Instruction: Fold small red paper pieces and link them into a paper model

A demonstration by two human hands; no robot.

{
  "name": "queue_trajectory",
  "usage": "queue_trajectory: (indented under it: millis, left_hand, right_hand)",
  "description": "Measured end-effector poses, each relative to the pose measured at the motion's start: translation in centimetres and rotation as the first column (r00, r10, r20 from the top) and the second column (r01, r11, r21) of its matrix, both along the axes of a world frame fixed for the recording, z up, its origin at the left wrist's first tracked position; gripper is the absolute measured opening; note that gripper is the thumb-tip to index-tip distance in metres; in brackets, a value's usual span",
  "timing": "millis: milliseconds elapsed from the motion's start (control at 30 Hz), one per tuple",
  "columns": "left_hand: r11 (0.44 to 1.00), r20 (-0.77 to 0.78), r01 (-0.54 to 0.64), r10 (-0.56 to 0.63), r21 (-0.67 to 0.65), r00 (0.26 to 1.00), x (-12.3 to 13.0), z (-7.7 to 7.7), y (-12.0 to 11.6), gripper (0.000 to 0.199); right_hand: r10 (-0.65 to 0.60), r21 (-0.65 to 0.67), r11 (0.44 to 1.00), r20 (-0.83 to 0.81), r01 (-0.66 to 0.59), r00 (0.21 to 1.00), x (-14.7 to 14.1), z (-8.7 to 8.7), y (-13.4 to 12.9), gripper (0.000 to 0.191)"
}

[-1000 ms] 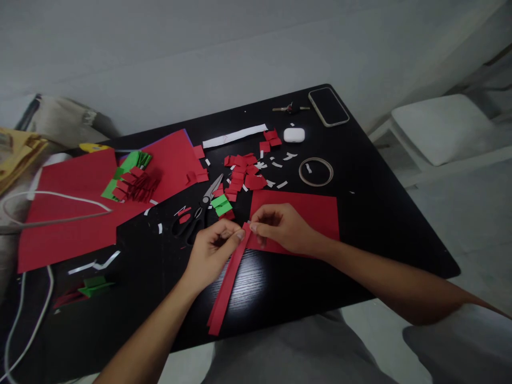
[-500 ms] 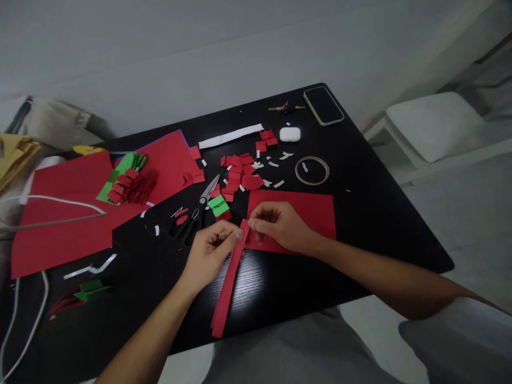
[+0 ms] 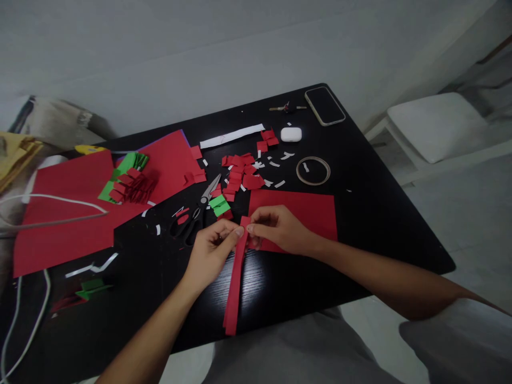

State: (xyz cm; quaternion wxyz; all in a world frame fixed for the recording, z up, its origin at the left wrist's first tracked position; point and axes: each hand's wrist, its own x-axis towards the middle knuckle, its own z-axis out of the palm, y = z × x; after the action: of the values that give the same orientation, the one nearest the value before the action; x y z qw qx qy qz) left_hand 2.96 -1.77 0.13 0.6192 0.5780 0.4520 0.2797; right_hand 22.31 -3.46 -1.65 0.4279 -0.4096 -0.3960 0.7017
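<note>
Long red paper strips (image 3: 236,288), lying over one another, hang down toward the table's front edge. My left hand (image 3: 214,248) pinches them near the top, thumb in front. At the same upper end, my right hand (image 3: 280,229) has its thumb and forefinger closed on the strips' right side; its other fingers are curled. A red paper sheet (image 3: 310,218) lies beneath and behind my right hand. Just beyond my left hand are a folded green paper piece (image 3: 219,205) and black-handled scissors (image 3: 196,213), blades partly apart.
Cut red pieces (image 3: 240,170) and white scraps litter the table's middle. Farther right are a tape roll (image 3: 313,170), a white earbud case (image 3: 291,134), keys and a phone (image 3: 325,105). Large red sheets (image 3: 64,213), folded paper strips and a white cable (image 3: 52,198) occupy the left side.
The strips' lower ends have swung to the right, so they hang more upright. My right thumb and forefinger have moved slightly left, onto the strips' top end.
</note>
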Motion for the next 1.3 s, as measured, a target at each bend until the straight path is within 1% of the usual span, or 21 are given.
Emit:
queue_trajectory:
  millis: [100,167,267,400,600,733,933,1100,1300]
  left_hand:
    - [0.998,0.022,0.004,-0.003,-0.056,1.000,-0.14,-0.30,-0.05,0.025]
    - [0.998,0.027,-0.003,0.005,-0.070,1.000,-0.20,-0.44,-0.04,0.026]
    - [0.999,-0.005,-0.015,0.014,-0.036,1.000,-0.23,-0.54,0.01,0.026]
    - [0.999,-0.034,-0.020,0.021,0.028,0.999,-0.13,-0.49,-0.07,0.023]
    - [0.998,-0.040,-0.033,0.035,0.053,0.999,-0.03,-0.51,-0.20,0.022]
    - [0.998,-0.053,-0.046,0.048,0.039,0.997,-0.14,-0.64,-0.16,0.024]
    - [0.998,-0.061,-0.049,0.051,0.034,0.997,-0.06,-0.35,-0.15,0.025]
    - [0.999,-0.034,-0.014,0.013,-0.040,0.999,-0.23,-0.62,-0.13,0.026]
    - [1.000,-0.040,0.007,-0.007,-0.010,0.999,-0.29,-0.67,-0.11,0.025]
  right_hand:
    - [-0.059,0.035,0.998,0.049,0.057,0.997,0.16,0.27,0.14,0.022]
    - [-0.076,0.034,0.997,0.064,0.074,0.995,0.20,0.34,0.23,0.023]
    - [-0.063,0.007,0.998,0.041,0.062,0.997,0.11,0.20,0.26,0.025]
    - [-0.004,-0.029,1.000,-0.026,0.003,1.000,-0.07,-0.08,0.12,0.030]
    - [0.016,-0.073,0.997,-0.083,-0.022,0.996,-0.03,-0.07,0.10,0.031]
    - [0.037,-0.061,0.997,-0.079,-0.042,0.996,0.10,0.01,0.20,0.030]
    - [0.048,-0.036,0.998,-0.074,-0.051,0.996,0.21,-0.08,0.24,0.029]
    - [0.014,-0.012,1.000,-0.032,-0.014,0.999,0.34,0.07,0.37,0.032]
    - [-0.014,0.000,1.000,-0.007,0.014,1.000,0.31,0.38,0.39,0.028]
